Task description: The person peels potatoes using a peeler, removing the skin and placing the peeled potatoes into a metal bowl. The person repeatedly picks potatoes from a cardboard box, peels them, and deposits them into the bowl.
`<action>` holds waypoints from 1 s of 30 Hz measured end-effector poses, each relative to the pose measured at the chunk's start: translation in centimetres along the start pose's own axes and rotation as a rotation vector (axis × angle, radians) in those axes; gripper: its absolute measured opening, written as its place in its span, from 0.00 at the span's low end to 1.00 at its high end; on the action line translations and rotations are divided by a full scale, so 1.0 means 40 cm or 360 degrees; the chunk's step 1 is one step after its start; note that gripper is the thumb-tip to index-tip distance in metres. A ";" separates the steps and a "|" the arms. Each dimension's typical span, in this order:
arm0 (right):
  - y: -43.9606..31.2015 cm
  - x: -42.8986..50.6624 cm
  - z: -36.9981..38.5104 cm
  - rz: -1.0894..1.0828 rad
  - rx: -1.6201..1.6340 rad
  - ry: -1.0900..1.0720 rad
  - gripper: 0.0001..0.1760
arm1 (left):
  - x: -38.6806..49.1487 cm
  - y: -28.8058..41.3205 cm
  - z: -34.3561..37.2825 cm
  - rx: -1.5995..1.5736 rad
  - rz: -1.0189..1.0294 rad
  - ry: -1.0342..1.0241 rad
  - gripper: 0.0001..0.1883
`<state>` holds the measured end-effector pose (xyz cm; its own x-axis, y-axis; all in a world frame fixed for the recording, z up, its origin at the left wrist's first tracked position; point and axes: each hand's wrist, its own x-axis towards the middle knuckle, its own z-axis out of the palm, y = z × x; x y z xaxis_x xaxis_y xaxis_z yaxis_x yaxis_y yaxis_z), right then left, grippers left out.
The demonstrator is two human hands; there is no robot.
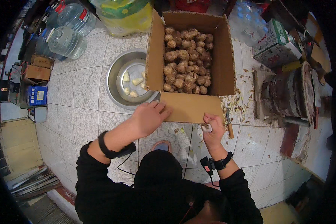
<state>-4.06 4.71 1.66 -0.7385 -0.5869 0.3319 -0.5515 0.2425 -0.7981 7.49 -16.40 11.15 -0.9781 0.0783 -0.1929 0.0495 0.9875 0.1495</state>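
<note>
An open cardboard box (225, 56) full of brown, ringed corms, probably taro (186, 60), stands in front of me. Its near flap (191, 107) is folded out towards me. At the flap's left corner my left hand (151, 117) holds the edge, its fingertips partly hidden. My right hand (215, 130) pinches the near right corner, and a white covering or piece (206, 128) shows at one finger. Left of the box, a steel basin (112, 92) holds several peeled pale pieces (137, 81); the box hides part of it. A wooden-handled knife (230, 129) lies by my right hand.
Peelings (238, 107) litter the tiled floor right of the box. Further right are a dark ribbed barrel-like container (282, 92) and a printed carton (274, 46). Large water bottles (65, 43) stand back left, near a yellow-green plastic package (126, 16). Packed bottles (247, 22) sit back right.
</note>
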 end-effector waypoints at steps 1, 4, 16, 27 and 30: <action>0.009 -0.014 0.002 0.0000 -0.0011 -0.0023 0.09 | 0.002 0.000 -0.029 -0.0218 0.0049 -0.0104 0.25; 0.034 -0.040 0.015 -0.0041 0.0050 0.0004 0.10 | 0.047 0.012 -0.102 -0.0541 -0.0029 -0.0335 0.25; 0.047 -0.055 0.023 0.0171 0.0523 -0.0075 0.15 | 0.457 -0.033 0.099 0.0119 -0.0272 -0.0903 0.22; 0.050 -0.052 0.013 0.0020 0.0195 -0.0084 0.16 | 0.475 -0.219 0.048 -0.1418 -0.0971 -0.0126 0.14; 0.054 -0.051 0.016 -0.0010 0.0153 -0.0071 0.16 | 0.460 -0.208 0.046 -0.2053 -0.1125 -0.0074 0.13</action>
<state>-3.51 5.93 -1.05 -0.7160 -0.6226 0.3158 -0.5146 0.1650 -0.8414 -10.54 -22.94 4.57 -0.7132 -0.3291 -0.6189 -0.6607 0.0204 0.7504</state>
